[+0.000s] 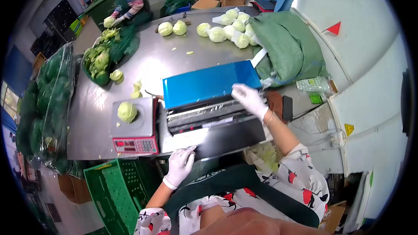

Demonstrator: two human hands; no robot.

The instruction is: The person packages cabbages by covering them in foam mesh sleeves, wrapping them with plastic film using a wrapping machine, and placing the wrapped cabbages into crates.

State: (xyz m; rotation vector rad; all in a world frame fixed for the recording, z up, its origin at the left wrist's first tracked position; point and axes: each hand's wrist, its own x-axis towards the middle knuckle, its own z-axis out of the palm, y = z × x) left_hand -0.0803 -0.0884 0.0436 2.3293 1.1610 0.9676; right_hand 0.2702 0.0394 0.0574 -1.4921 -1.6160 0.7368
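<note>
A film wrapping machine with a blue top plate (209, 82) and a black front plate (233, 137) stands before me. A band of clear film (200, 115) crosses its middle. My right hand (251, 100), in a white glove, is at the right end of the blue plate, fingers bent together; what they hold, if anything, is hidden. At the machine's front left edge is my left hand (180, 165), also gloved, fingers curled in. Left of the machine, a cabbage (127, 112) rests on the pan of a digital scale (135, 143).
Net-wrapped cabbages (217, 35) lie at the back beside a green sack (287, 48). Two bare cabbages (173, 28) sit left of them. Loose leaves (99, 58) fill a green net bag. A green crate (113, 187) stands below the table. Another person (128, 0) handles a cabbage.
</note>
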